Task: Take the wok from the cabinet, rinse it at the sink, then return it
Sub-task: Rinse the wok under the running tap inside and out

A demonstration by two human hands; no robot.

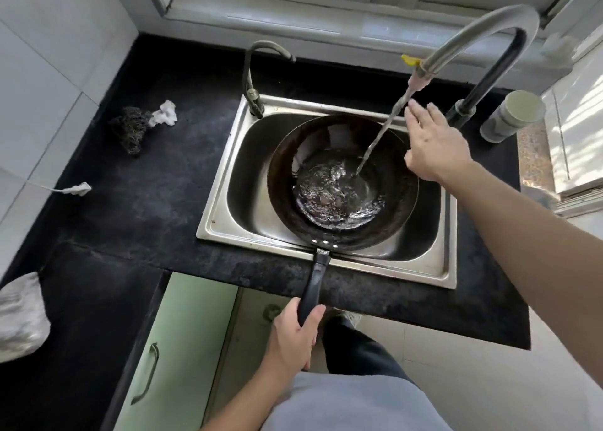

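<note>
Evidently the wok [342,182] was set in the sink [217,202] under the running tap [473,29], its handle [315,284] pointed back across the worktop [130,202] and gripped by the left hand [293,336]; the right hand [434,147], nearer the tap, was held open and empty.

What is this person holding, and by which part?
The left hand grips the wok by the end of its black handle. The right hand holds nothing.

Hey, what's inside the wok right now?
A shallow pool of water lies in the wok, fed by the stream from the faucet. Ripples and glare hide the metal beneath, so residue there cannot be seen.
</note>
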